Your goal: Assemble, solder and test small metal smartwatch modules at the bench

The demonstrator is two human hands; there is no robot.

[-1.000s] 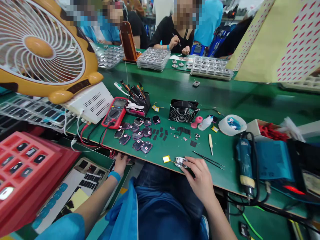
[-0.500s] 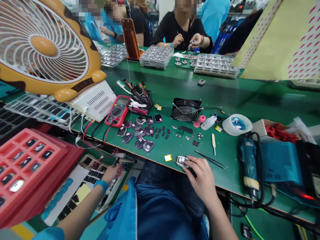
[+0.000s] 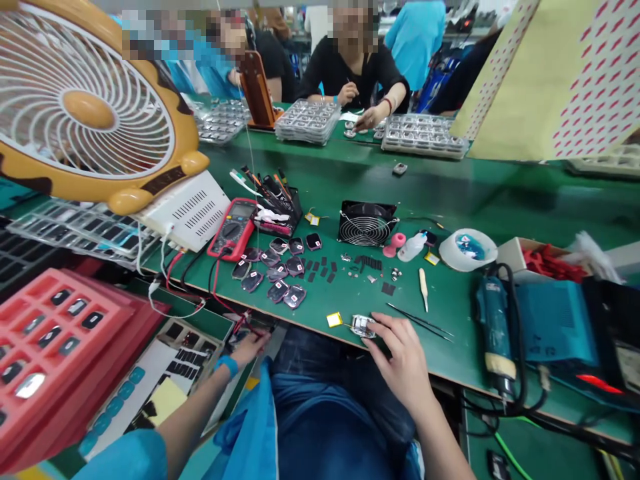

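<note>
My right hand [image 3: 397, 343] grips a small metal-and-white watch-like device [image 3: 362, 325] at the table's front edge. A wire joins that device to a yellow-edged battery [image 3: 334, 320] on its left. Over the open drawer, my left hand [image 3: 251, 348] is beside red and black leads [image 3: 243, 320]; its fingers are closed on something I cannot make out. Black tweezers [image 3: 420, 321] lie right of the device, below a cream-handled tool [image 3: 423, 289]. Several dark watch faces [image 3: 277, 272] and small black pads [image 3: 370, 263] are spread behind.
A red multimeter [image 3: 233, 229], a pen holder [image 3: 287, 220] and a small black fan [image 3: 368, 223] stand behind. On the right are a white round tub [image 3: 469, 249] and an electric screwdriver [image 3: 499, 330]. A large orange fan [image 3: 90, 107] and red tray [image 3: 55, 347] occupy the left.
My left hand has moved right and toward the table edge, to the red and black leads. My right hand stays on the device. The person opposite has reached down to the small parts.
</note>
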